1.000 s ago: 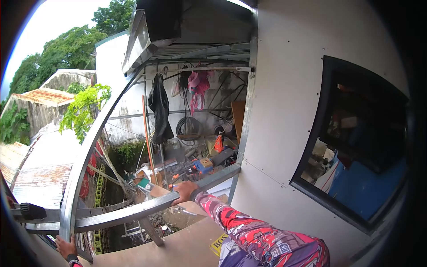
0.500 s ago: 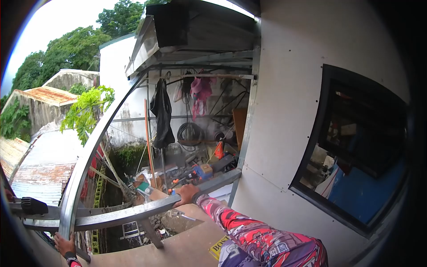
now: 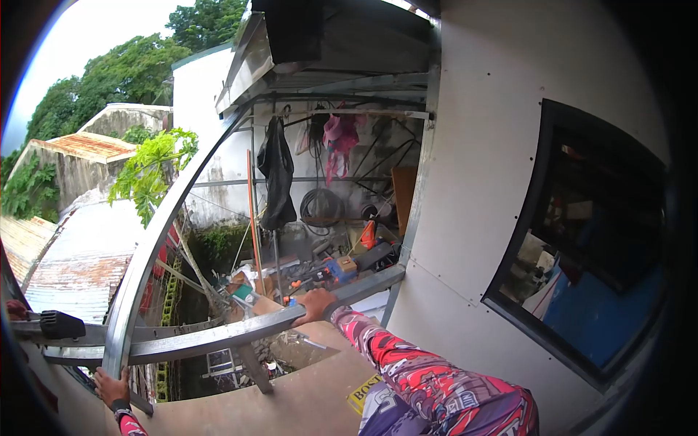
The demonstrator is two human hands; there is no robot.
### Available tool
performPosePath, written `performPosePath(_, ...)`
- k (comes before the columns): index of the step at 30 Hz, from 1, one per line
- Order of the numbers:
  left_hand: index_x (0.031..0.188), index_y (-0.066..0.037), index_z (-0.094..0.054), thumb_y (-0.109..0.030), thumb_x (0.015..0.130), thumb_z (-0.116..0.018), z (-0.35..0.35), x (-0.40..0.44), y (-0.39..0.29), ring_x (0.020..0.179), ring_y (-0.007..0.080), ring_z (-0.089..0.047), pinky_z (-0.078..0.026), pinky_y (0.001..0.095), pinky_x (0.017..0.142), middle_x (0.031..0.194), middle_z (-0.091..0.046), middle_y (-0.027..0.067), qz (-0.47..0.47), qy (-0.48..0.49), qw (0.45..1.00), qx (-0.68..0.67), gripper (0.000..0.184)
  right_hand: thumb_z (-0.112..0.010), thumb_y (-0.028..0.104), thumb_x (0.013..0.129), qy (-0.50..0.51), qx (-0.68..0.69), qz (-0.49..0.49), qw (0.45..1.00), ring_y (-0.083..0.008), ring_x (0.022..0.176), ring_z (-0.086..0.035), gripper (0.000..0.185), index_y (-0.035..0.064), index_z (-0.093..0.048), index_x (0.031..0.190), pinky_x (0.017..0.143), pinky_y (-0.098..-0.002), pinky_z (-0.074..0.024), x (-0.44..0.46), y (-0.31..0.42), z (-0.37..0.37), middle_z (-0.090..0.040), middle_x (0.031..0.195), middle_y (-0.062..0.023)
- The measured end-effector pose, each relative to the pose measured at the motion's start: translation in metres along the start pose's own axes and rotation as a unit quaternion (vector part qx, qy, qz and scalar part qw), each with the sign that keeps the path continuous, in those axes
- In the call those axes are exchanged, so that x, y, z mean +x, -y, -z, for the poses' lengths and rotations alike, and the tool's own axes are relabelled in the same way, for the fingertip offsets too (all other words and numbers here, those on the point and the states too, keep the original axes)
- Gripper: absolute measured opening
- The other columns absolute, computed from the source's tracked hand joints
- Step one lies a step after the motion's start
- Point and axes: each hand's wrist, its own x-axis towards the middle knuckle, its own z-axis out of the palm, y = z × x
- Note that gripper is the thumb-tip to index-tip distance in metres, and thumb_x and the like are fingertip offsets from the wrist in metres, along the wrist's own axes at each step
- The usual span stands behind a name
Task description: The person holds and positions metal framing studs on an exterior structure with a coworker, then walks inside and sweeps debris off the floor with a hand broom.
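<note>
My right hand (image 3: 315, 304) is wrapped over the horizontal metal rail (image 3: 218, 336), near its right part. At the lower left, my left hand (image 3: 112, 387) grips the bottom of the upright metal post (image 3: 138, 280), close to where it meets the rail. Patterned red and grey sleeves cover my arms. Below the rail lies a brown board (image 3: 240, 407), and a yellow lettered item (image 3: 363, 394) shows beside my leg.
A white wall panel (image 3: 465, 182) with a black-framed window (image 3: 509, 218) stands at the right. Beyond the rail are a hanging black cloth (image 3: 277, 174), coiled hose (image 3: 322, 208), tools and rubble. Rusty roofs (image 3: 80, 269) lie left, and a black-ended bar (image 3: 62, 325) is nearby.
The view has shifted slightly, so the scene sits further right. Both hands keep their places on the metal frame. Something reddish has come into view at the far left edge.
</note>
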Motion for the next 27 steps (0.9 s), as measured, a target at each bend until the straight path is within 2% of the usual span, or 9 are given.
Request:
performPosePath(3,0.137,0.002,-0.045,-0.061,0.080,-0.072,0.005,0.000,-0.002,0.125,0.0368,-0.052,-0.044,0.0527,0.100,0.128,-0.055,0.0189,0.000,0.014,1.000,0.000,0.089,-0.072,0.079,0.064,-0.009,0.003,0.016,1.000,-0.0369,0.085,-0.072,0.081,0.0106,-0.073,0.108,0.080,-0.0498,-0.0563,0.000,-0.001,0.000,-0.074,0.088,-0.0183)
performPosePath(6,0.136,0.002,-0.046,-0.061,0.080,-0.072,0.014,-0.002,-0.004,0.125,0.0368,-0.052,-0.044,0.0527,0.100,0.128,-0.055,0.0188,0.001,0.032,0.999,-0.002,0.089,-0.066,0.087,0.062,-0.018,0.002,0.014,1.000,-0.0380,0.088,-0.072,0.085,0.0097,-0.072,0.098,0.082,-0.0506,-0.0564,0.000,-0.002,-0.003,-0.073,0.089,-0.0177)
performPosePath(9,0.136,0.002,-0.046,-0.061,0.080,-0.072,0.011,-0.002,-0.003,0.125,0.0367,-0.052,-0.044,0.0524,0.100,0.128,-0.056,0.0190,-0.003,0.023,1.000,-0.002,0.088,-0.067,0.086,0.062,-0.023,0.007,0.020,1.000,-0.0378,0.087,-0.072,0.084,0.0104,-0.073,0.098,0.082,-0.0500,-0.0566,0.000,0.000,0.000,-0.073,0.089,-0.0174)
performPosePath(13,0.135,0.002,-0.046,-0.061,0.080,-0.072,0.011,-0.002,-0.004,0.125,0.0367,-0.052,-0.044,0.0519,0.100,0.128,-0.056,0.0193,-0.005,0.021,1.000,-0.001,0.088,-0.069,0.082,0.064,-0.003,-0.010,0.018,1.000,-0.0369,0.085,-0.072,0.087,0.0119,-0.071,0.116,0.080,-0.0495,-0.0564,0.001,-0.002,-0.001,-0.073,0.088,-0.0188)
performPosePath(16,0.135,0.002,-0.046,-0.061,0.080,-0.071,0.014,-0.001,-0.005,0.124,0.0368,-0.053,-0.044,0.0517,0.100,0.128,-0.056,0.0195,-0.006,0.024,1.000,-0.001,0.087,-0.068,0.082,0.065,0.004,-0.014,0.021,1.000,-0.0362,0.087,-0.072,0.088,0.0115,-0.071,0.117,0.082,-0.0491,-0.0560,0.002,-0.004,-0.003,-0.073,0.089,-0.0194)
performPosePath(19,0.134,0.002,-0.047,-0.061,0.081,-0.071,0.020,-0.001,-0.007,0.124,0.0369,-0.053,-0.045,0.0519,0.100,0.128,-0.057,0.0196,-0.006,0.037,0.999,0.003,0.086,-0.068,0.084,0.063,-0.027,0.003,0.019,0.999,-0.0371,0.086,-0.072,0.081,0.0106,-0.073,0.096,0.081,-0.0496,-0.0565,0.000,-0.002,-0.001,-0.073,0.088,-0.0177)
performPosePath(23,0.133,0.002,-0.047,-0.061,0.082,-0.070,0.019,-0.004,-0.008,0.123,0.0367,-0.054,-0.045,0.0522,0.099,0.128,-0.057,0.0196,-0.005,0.026,1.000,0.006,0.085,-0.068,0.084,0.064,-0.012,-0.003,0.011,1.000,-0.0371,0.086,-0.072,0.081,0.0100,-0.073,0.096,0.081,-0.0498,-0.0564,-0.002,0.002,0.004,-0.073,0.087,-0.0177)
performPosePath(27,0.137,0.003,-0.045,-0.062,0.082,-0.069,0.038,-0.003,-0.017,0.126,0.0367,-0.053,-0.044,0.0519,0.101,0.131,-0.056,0.0207,0.003,0.079,0.997,0.006,0.089,-0.067,0.085,0.063,-0.018,0.002,0.007,1.000,-0.0372,0.086,-0.072,0.082,0.0091,-0.073,0.094,0.082,-0.0498,-0.0564,-0.004,0.002,0.005,-0.073,0.087,-0.0175)
